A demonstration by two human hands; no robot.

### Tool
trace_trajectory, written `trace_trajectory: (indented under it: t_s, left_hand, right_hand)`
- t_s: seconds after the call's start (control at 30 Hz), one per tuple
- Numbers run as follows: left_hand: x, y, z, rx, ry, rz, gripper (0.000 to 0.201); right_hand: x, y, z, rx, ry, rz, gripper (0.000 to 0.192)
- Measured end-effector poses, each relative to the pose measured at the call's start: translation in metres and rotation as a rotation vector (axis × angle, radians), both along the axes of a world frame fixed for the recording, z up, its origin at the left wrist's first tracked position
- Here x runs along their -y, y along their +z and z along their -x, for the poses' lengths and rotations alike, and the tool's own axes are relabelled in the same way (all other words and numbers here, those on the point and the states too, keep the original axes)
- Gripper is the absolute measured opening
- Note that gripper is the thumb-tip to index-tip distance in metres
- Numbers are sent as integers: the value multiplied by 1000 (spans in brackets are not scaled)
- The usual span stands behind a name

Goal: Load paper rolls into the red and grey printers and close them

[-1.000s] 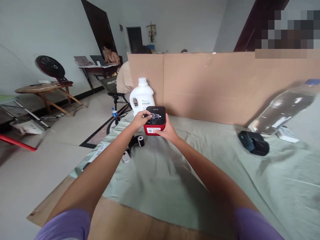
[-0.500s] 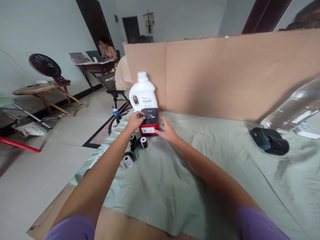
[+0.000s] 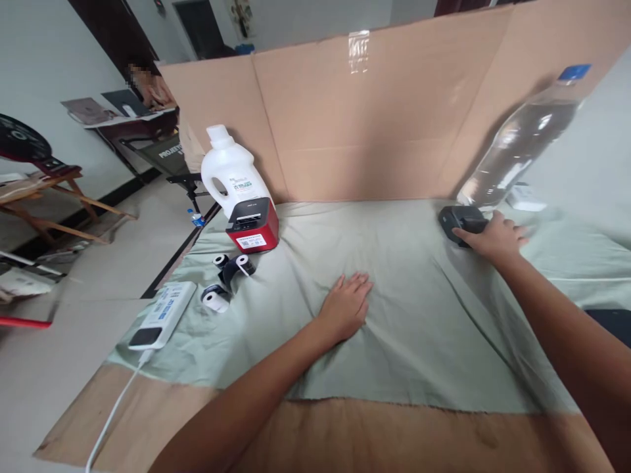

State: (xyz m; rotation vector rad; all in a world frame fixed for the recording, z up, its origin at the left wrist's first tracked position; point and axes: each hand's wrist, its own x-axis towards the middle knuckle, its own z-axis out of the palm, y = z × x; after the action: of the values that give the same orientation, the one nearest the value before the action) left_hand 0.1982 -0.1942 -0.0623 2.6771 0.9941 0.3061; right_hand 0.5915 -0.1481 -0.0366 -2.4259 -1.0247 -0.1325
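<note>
My left hand (image 3: 346, 305) lies flat, palm down, on the green cloth (image 3: 404, 315) near the middle of the table, holding nothing. My right hand (image 3: 494, 239) reaches far right and rests on a small black device (image 3: 458, 221), fingers curled over its near side. A red and black label printer (image 3: 252, 226) stands at the back left, in front of a white detergent jug (image 3: 231, 173). Small paper rolls (image 3: 224, 279) lie on the cloth just before the printer.
A tall clear bottle with a blue cap (image 3: 522, 141) stands behind the black device. A cardboard screen (image 3: 355, 125) lines the table's back. A white power strip (image 3: 162, 314) with a cable sits at the left edge. A person sits at a desk beyond, far left.
Both hands have left the red printer, which now stands on the cloth. My left hand moved back to the middle of the cloth; my right swung right onto the black device.
</note>
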Motion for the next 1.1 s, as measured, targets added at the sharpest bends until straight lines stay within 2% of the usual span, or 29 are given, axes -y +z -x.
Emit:
trace_trajectory:
  t_s: [0.17, 0.33, 0.4, 0.47, 0.63, 0.77, 0.87, 0.97, 1.03, 1.1]
  left_hand:
    - [29, -2, 1, -59, 48, 18, 51]
    - [59, -2, 3, -135, 23, -11, 58]
    - [71, -2, 2, -151, -14, -33, 60]
    - [79, -3, 2, -149, -62, -43, 60]
    - [84, -4, 6, -94, -120, -63, 57]
    - [82, -2, 8, -27, -182, -61, 56]
    - [79, 3, 9, 51, -247, -51, 48]
    - [77, 8, 11, 121, -320, -2, 30]
    - [78, 9, 13, 151, -322, 17, 22]
    - [79, 10, 15, 189, -287, 13, 25]
  right_hand:
    - [-13, 5, -11, -78, 116, 74, 110]
    - [-3, 13, 10, -102, 106, -17, 104]
    - [12, 17, 34, -104, 128, -80, 103]
    - [29, 21, 69, -96, 209, -116, 106]
    - [66, 22, 181, -77, 429, -165, 101]
    - [75, 15, 248, -42, 443, -173, 97]
    - [74, 8, 272, 15, 428, -172, 94]
    - [75, 0, 279, 62, 403, -149, 95]
    - [78, -3, 279, 73, 395, -127, 97]
    - [80, -4, 276, 71, 408, -106, 101]
